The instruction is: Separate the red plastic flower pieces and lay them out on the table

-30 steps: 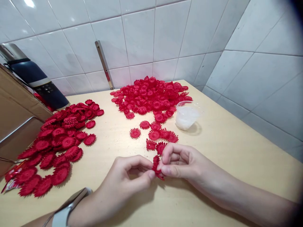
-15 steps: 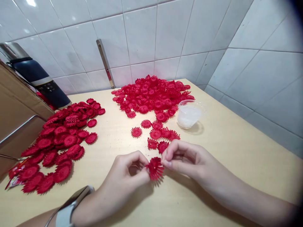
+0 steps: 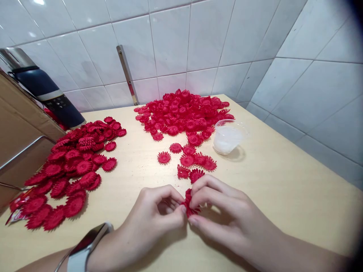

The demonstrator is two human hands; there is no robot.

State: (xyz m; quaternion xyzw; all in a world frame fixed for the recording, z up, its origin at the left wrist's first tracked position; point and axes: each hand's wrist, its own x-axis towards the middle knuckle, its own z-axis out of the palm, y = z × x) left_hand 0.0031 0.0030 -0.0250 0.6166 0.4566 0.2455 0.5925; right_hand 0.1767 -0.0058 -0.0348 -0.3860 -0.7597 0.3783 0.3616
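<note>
A red fringed flower piece (image 3: 188, 195) is held just above the table between my two hands. My left hand (image 3: 161, 211) pinches its left edge between thumb and fingers. On the other side, my right hand (image 3: 224, 207) has its fingertips and thumb closed around the piece, covering much of it. Just beyond my hands lie several loose red flower pieces (image 3: 187, 160). A clear plastic cup (image 3: 227, 139) with something whitish in it leans at a tilt on the table, to the right of them.
A big heap of red flower pieces (image 3: 181, 113) lies at the back of the table (image 3: 283, 181), by the tiled wall (image 3: 170, 45). Another heap (image 3: 70, 166) spreads at left, beside a dark blue bottle (image 3: 53, 94) and a cardboard box (image 3: 19, 124). A metal strip (image 3: 126, 73) leans on the wall.
My right hand has shifted left and closed over the flower piece, which it held only by the right edge before. The piece is now turned and partly covered. My left hand keeps its pinch.
</note>
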